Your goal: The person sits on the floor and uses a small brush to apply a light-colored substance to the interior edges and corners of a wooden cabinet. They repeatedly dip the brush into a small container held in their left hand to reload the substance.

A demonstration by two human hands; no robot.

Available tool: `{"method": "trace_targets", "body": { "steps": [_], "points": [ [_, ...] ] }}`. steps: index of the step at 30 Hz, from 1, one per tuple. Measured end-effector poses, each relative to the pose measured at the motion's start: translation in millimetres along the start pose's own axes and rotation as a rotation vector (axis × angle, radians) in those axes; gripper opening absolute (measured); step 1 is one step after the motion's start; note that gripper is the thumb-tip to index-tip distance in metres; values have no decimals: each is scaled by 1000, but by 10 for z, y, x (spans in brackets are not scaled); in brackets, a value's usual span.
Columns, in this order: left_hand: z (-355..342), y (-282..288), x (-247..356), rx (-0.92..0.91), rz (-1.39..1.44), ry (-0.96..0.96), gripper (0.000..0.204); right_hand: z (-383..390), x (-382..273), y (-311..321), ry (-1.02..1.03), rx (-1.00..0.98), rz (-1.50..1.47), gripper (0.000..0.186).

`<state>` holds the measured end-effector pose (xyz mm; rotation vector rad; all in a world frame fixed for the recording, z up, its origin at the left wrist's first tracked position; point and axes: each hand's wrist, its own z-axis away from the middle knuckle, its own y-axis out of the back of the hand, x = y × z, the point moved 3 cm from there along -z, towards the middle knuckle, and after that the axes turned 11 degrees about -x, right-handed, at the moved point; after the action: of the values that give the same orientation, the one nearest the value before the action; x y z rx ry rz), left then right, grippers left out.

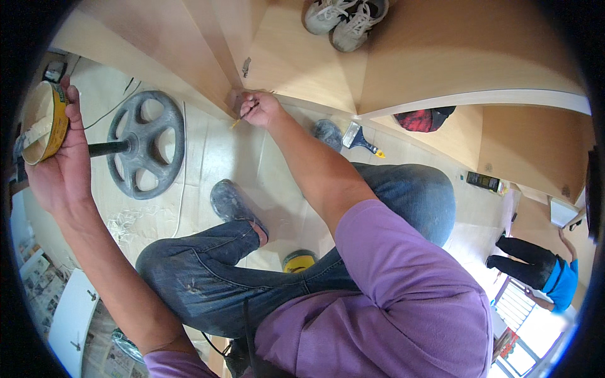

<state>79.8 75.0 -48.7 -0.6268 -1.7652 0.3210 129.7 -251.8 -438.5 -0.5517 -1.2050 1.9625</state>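
Observation:
My left hand (60, 167), raised at the far left, holds a round open tin (60, 129) with a yellow label, tilted so that its pale inside shows. A whitish flat piece lies across the tin's mouth; its kind is unclear. At the lower edge of the pale wood cabinet (302, 69), my right hand (263, 110) pinches a thin dark stick-like tool (235, 124) with a yellowish end, possibly a fine brush. The fingers are beside the cabinet's corner. Whether the tool touches the wood cannot be told.
White shoes (350, 25) sit inside the cabinet. A wide flat paintbrush (362, 140) lies on the floor below it. Left stands a grey wheel-shaped base (130, 148). A yellow-topped container (300, 261) is between my legs. A person in blue (563, 283) works far right.

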Motion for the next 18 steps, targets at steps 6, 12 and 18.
{"method": "trace_targets", "body": {
  "steps": [6, 12, 18],
  "points": [
    [26, 12, -58, 21, 37, -15, 57, -113, 16, -27, 34, -24, -81, 18],
    [45, 14, -60, 1, 7, 4, 56, -172, 10, -18, 74, 9, -129, 17],
    [33, -81, -77, 61, -38, -23, 55, -144, -1, -18, 54, -36, -135, 19]
  ]
}}
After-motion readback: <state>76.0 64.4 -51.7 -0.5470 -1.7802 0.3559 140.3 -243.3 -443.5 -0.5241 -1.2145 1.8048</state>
